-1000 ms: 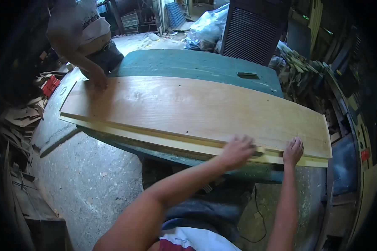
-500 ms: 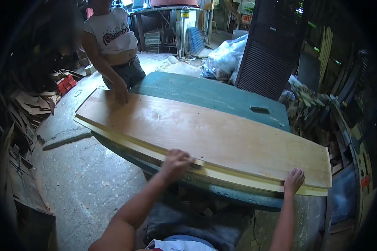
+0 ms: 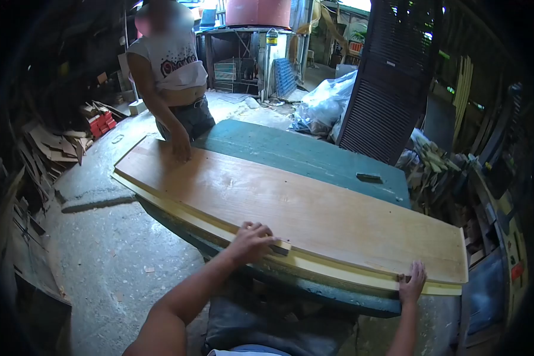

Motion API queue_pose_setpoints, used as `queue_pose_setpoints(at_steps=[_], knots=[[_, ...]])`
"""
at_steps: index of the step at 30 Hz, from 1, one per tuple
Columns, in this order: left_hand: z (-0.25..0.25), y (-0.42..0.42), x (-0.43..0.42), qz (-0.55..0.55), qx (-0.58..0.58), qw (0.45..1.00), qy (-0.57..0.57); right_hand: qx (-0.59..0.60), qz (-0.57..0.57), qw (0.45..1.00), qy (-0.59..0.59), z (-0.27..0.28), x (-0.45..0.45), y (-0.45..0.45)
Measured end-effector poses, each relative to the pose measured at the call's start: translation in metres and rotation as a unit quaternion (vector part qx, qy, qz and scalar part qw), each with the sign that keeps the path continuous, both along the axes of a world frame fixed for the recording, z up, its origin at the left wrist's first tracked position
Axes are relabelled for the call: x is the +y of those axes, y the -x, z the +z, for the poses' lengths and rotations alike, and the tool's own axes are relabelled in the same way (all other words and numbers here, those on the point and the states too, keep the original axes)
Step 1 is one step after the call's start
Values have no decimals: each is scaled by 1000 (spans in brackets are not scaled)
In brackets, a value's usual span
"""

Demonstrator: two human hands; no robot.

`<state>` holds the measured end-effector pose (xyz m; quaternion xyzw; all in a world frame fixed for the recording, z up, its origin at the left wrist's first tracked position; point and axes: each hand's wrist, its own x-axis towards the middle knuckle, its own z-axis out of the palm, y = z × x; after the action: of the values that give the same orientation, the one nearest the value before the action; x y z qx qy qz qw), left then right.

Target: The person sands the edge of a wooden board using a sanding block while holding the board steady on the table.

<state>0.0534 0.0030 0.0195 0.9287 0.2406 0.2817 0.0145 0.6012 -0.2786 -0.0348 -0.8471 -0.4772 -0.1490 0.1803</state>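
Observation:
A long wooden panel [image 3: 314, 207] with small dark holes lies on a green table [image 3: 279, 145]. Along its near side runs a pale yellow wooden edge [image 3: 332, 266]. My left hand [image 3: 250, 242] is closed round a small wooden block [image 3: 282, 247] that rests on this edge, near the middle. At the right end, my right hand [image 3: 412, 281] touches the near edge of the panel, its fingers bent over it; a small dark spot shows by the fingertips, too small to make out.
A person [image 3: 172, 77] stands at the far left, one hand on the panel. A dark louvered door [image 3: 388, 83] and plastic bags [image 3: 326, 104] stand behind the table. Scrap wood lies at left, red pieces [image 3: 102, 123] among it. A small dark piece [image 3: 369, 178] lies on the table.
The view has tilted up and shifted. My left hand has moved left along the near edge with the block since the first frame. My right hand stays near the right end, its fingers changed slightly.

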Motion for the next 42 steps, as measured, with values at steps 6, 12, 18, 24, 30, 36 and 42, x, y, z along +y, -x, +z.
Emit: queue_pose_setpoints(at_steps=[6, 12, 18, 24, 30, 36, 42], knots=[[19, 12, 13, -76, 54, 995, -32, -23, 34, 991, -129, -8, 3, -3], [27, -37, 11, -202, 63, 977, -33, 296, -10, 918, -264, 44, -1, -2], [22, -153, -48, -238, 48, 970, -30, 7, -167, 963, -210, 14, 0, -56], [-5, -348, -144, -246, -7, 969, -11, 180, -98, 905, -372, 1, -13, -63], [7, -445, -192, -266, 8, 964, 16, 359, -54, 815, -451, -3, -19, -74], [-3, -295, -114, -272, -56, 960, 45, 204, -83, 899, -379, 10, -20, -60], [23, -120, -43, -148, -2, 989, 29, 168, -98, 914, -356, 15, -13, -53]])
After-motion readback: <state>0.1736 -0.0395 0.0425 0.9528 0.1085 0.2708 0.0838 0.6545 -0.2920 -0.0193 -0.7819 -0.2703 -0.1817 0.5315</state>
